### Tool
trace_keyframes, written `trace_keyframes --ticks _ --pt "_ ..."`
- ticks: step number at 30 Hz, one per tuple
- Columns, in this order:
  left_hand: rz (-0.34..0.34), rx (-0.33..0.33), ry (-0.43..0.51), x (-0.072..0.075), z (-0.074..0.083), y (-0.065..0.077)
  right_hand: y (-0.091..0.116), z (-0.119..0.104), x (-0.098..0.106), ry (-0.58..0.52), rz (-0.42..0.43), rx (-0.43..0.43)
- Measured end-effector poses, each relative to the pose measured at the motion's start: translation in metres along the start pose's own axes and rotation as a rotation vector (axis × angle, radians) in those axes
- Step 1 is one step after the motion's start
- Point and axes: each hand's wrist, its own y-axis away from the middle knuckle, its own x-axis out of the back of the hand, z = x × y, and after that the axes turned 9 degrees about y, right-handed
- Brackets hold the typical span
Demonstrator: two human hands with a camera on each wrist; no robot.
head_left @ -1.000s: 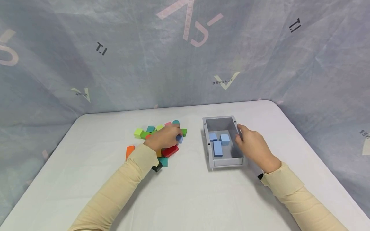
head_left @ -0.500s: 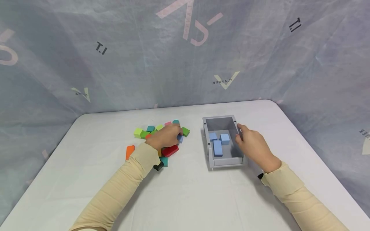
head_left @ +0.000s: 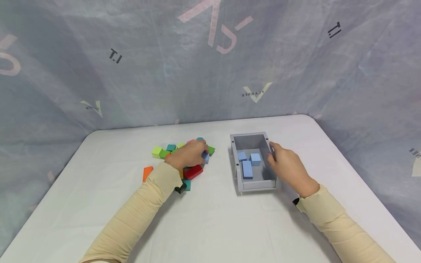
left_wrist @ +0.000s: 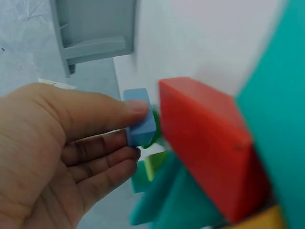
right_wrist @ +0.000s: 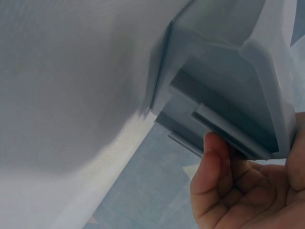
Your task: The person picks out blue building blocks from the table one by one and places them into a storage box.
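My left hand (head_left: 189, 155) is over a pile of coloured blocks. In the left wrist view its thumb and fingers pinch a small light-blue block (left_wrist: 139, 119). Beside that block lie a red block (left_wrist: 205, 138) and a green block (head_left: 211, 150). My right hand (head_left: 289, 166) grips the right side wall of a grey bin (head_left: 260, 185); its fingers lie along the ribbed outer face in the right wrist view. Inside the bin are two small light-blue blocks, one a cube (head_left: 255, 159), and a longer blue block (head_left: 247, 170).
An orange block (head_left: 147, 173) lies apart at the pile's left. Lime (head_left: 157, 152) and teal (head_left: 171, 147) blocks sit at its back, partly hidden by my left hand. The white table (head_left: 210, 219) ends at a grey cloth backdrop (head_left: 171, 73).
The green block beside my left fingers has shifted right and turned. My left hand has moved very slightly; the right hand and bin stay put.
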Motion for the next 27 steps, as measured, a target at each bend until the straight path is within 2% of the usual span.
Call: trace_keyframes --ticks 5,11,19,27 --pt "0.051 -0.098 -0.048 0.011 0.009 -0.002 0.0 0.001 0.0 0.009 0.019 0.007" --pt "0.082 -0.156 -0.086 0.023 0.026 -0.004 0.0 0.001 -0.001 0.011 0.024 0.014" --pt "0.075 -0.192 -0.1 0.034 0.05 -0.009 0.001 0.0 -0.001 0.023 0.061 0.037" --pt "0.068 -0.273 -0.094 0.041 0.075 -0.017 0.0 -0.002 0.0 0.012 0.023 0.02"
